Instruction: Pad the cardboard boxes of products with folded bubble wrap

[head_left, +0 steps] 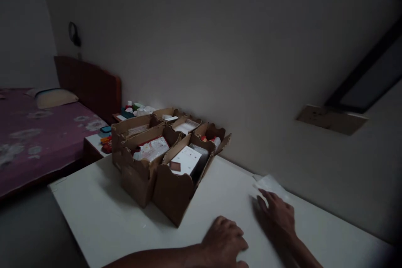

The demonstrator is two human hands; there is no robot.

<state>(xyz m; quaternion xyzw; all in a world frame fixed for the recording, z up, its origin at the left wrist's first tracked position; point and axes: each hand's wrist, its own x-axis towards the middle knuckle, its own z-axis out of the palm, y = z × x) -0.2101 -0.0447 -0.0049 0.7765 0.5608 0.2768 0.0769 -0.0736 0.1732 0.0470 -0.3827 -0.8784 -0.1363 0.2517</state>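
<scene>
My left hand (224, 238) is low over the white table (103, 205), palm down, its fingers loosely bent and apart with nothing in them. To its right, my right hand (279, 213) hovers or rests over the tabletop, thumb and fingers apart. Just beyond its fingertips lies a thin whitish, see-through plastic sheet or bag (271, 183) against the wall; I cannot tell if they touch. Left of both hands stand several brown cardboard boxes (172, 194) with wavy cut rims. The nearest one holds a white box (190, 159), and another a plastic-wrapped item (153, 149).
Behind the table runs a grey wall (220, 50), with a dark-framed panel (373, 71) and a brown board (331, 119) at right. A bedside table (92, 148) with small items and a bed (37, 138) with a purple floral sheet stand at left.
</scene>
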